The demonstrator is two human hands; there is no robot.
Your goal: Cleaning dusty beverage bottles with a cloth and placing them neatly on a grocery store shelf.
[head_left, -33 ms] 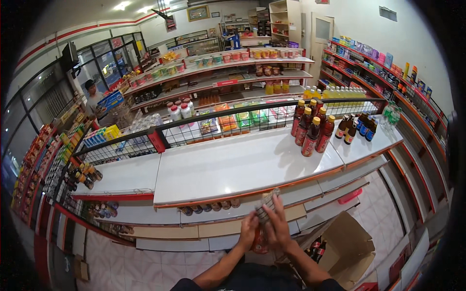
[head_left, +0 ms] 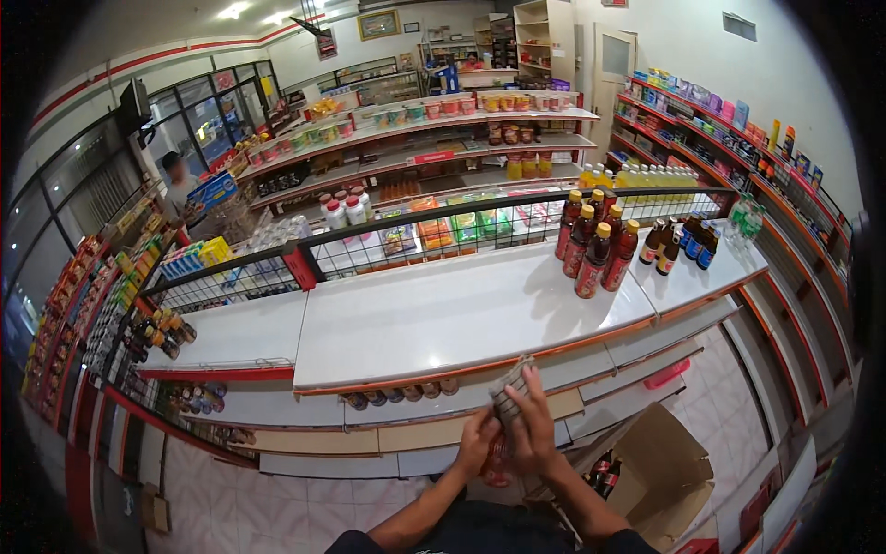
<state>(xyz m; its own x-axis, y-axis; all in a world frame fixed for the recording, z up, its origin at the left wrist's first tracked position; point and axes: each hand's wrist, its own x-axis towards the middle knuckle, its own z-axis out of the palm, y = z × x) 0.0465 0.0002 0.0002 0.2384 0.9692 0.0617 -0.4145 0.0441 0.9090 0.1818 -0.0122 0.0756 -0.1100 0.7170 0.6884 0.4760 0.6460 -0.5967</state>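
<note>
My left hand [head_left: 474, 441] is closed round a bottle [head_left: 496, 469] with a reddish body, held low in front of me before the shelf. A greyish checked cloth [head_left: 510, 383] covers its upper part. My right hand [head_left: 530, 427] presses that cloth against the bottle's side, fingers pointing away from me. The bottle's cap is hidden under the cloth. Beyond my hands, a group of red-brown bottles with yellow caps [head_left: 592, 258] stands upright on the white top shelf [head_left: 434, 319].
An open cardboard box [head_left: 660, 480] with dark bottles [head_left: 604, 475] inside sits at my lower right. Small brown bottles [head_left: 666, 254] and blue-labelled ones [head_left: 699, 242] stand further right. Black wire mesh [head_left: 443, 231] edges the shelf's back. Another person [head_left: 175, 189] is at far left.
The cloth and my right hand have shifted very slightly on the bottle. Everything else looks the same.
</note>
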